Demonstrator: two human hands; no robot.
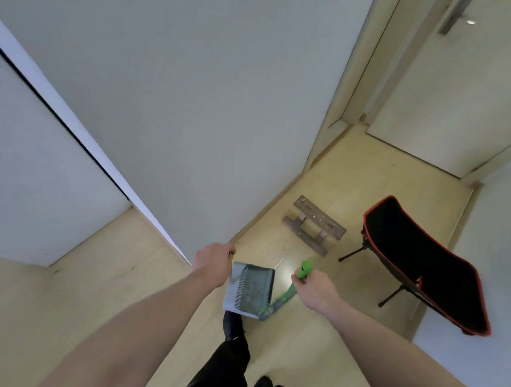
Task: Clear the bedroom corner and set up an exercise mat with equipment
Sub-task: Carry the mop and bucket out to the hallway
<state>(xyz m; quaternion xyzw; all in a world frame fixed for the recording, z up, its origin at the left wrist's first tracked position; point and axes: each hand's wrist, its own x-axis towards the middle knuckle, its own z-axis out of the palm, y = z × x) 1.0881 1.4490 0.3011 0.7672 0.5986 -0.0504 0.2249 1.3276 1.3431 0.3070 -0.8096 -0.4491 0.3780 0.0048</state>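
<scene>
- View from a head-worn camera, looking down at two bare forearms reaching forward over a pale wood floor (355,176) in a narrow room corner.
- The left hand (213,264) is curled with its knuckles up, at the far left corner of a grey dustpan (249,289); it seems to hold the pan's handle, though the grip itself is hidden behind the hand.
- The dustpan hangs just above the floor between the two hands, its open face turned up, with a comb-like row of teeth along its left side.
- The right hand (317,291) grips the green handle of a broom (290,286); the handle's rounded green end pokes out beyond the fingers, and the shaft runs down and left to a grey head touching the dustpan's near right corner.
- Farther off, near the wall, a small dark wooden stool (314,224) lies tipped on its side.
- To its right stands a low black folding chair (424,265) with red trim and thin black legs.
- A pale closed door (467,87) with a metal handle sits at the far right.
- A dark trouser leg and shoe show at the near edge.
</scene>
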